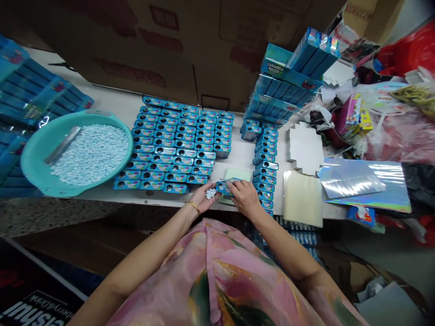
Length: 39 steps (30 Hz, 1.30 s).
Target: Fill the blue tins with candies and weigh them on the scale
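Several pale blue candies (pixel 210 194) lie in the cupped palm of my left hand (pixel 201 199), near the table's front edge. A gold bracelet circles that wrist. My right hand (pixel 245 195) grips a small blue candy box (pixel 222 187) right beside the candies, its fingers over the box's top. Left fingertips meet the near end of this box; whether they also grip it I cannot tell. Beyond my left hand stand rows of similar blue boxes (pixel 173 145), with dark round openings on top. Another column of blue boxes (pixel 265 174) stands beyond my right hand.
A turquoise basin (pixel 34 158) of pale candies with a metal scoop (pixel 63 145) sits left. Display packs (pixel 272 86) are stacked at the back right. White cards (pixel 306 147), cream sheets (pixel 302 197) and shiny sheets (pixel 384 181) lie right. A large carton (pixel 204 50) walls the back.
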Motion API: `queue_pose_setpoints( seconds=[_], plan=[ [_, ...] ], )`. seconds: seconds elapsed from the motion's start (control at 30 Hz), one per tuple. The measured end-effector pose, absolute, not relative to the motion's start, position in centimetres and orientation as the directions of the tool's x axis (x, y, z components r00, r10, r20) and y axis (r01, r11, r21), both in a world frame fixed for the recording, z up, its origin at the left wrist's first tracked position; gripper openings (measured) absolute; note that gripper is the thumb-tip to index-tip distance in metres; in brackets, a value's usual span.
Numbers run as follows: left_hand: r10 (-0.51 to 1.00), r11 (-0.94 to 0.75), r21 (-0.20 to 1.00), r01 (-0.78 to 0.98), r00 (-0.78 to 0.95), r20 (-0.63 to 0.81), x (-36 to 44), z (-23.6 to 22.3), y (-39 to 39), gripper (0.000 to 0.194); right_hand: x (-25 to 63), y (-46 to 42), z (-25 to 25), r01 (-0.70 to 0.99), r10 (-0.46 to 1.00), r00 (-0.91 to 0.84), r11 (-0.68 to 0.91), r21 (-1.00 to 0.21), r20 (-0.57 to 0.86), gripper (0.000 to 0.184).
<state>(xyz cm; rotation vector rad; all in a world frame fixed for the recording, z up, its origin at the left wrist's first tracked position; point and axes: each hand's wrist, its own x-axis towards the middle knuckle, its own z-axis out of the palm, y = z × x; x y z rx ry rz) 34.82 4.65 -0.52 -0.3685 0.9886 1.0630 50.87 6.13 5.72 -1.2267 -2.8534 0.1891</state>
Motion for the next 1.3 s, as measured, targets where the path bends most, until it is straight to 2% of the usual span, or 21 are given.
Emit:
queue_pose_setpoints(
  seconds=[0.17,0.57,0.73,0.87,1.03,1.1,1.2,1.3],
  plan=[
    [0.574,0.506,0.189,-0.842,0.165,-0.802,35.0,-0.6,4.7,0.017,51.2,5.9,6.2,0.717,0.718,-0.696,0.696,-0.037,-0.008,0.034],
    [0.567,0.556,0.154,-0.816,0.237,-0.789,35.4,-0.7,5.1,0.021,51.5,5.0,6.6,0.706,0.707,-0.707,0.706,-0.053,0.001,0.033],
    [0.559,0.551,0.148,-0.821,0.231,-0.796,35.7,-0.7,5.1,0.022,52.2,5.1,5.8,0.747,0.747,-0.665,0.662,-0.066,-0.031,0.035],
    [0.552,0.548,0.142,-0.824,0.228,-0.802,35.5,-1.0,4.9,0.022,53.3,5.8,4.1,0.794,0.809,-0.587,0.574,-0.199,-0.01,0.042],
    [0.535,0.54,0.153,-0.827,0.197,-0.822,34.2,-1.2,4.0,0.019,54.5,7.5,-0.2,0.766,0.906,-0.42,0.383,-0.516,0.049,0.032],
    [0.521,0.537,0.16,-0.828,0.176,-0.835,33.6,-1.2,3.3,0.018,54.9,8.0,-1.8,0.727,0.918,-0.395,0.335,-0.6,0.033,0.032],
    [0.503,0.522,0.155,-0.839,0.156,-0.85,32.7,-1.0,2.3,0.02,55.7,8.2,-2.9,0.689,0.922,-0.386,0.292,-0.663,0.005,0.035],
    [0.482,0.508,0.148,-0.848,0.137,-0.865,31.8,-1.0,1.1,0.02,56.9,8.1,-2.3,0.681,0.923,-0.381,0.315,-0.661,0.048,0.042]
  ],
)
